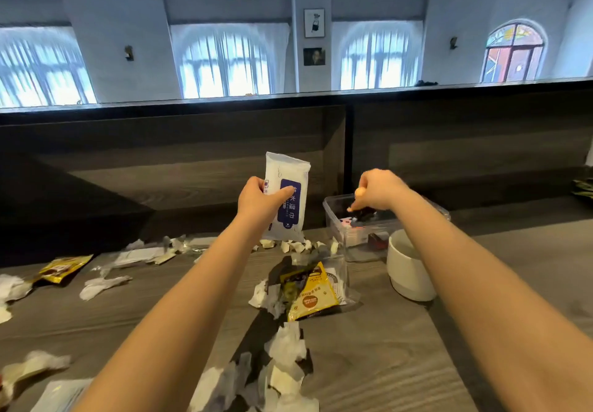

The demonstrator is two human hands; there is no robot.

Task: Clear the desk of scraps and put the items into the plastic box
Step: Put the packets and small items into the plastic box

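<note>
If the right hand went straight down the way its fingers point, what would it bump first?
Likely the dark item just under the right hand, inside the plastic box, though depth is unclear.

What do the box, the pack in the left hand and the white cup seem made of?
Box: clear rigid plastic, glossy; contents show through its walls. Pack: soft plastic film, white with a dark blue label; creased, slightly shiny. Cup: likely glazed ceramic, given its thick smooth white wall, though plastic cannot be ruled out.
</note>
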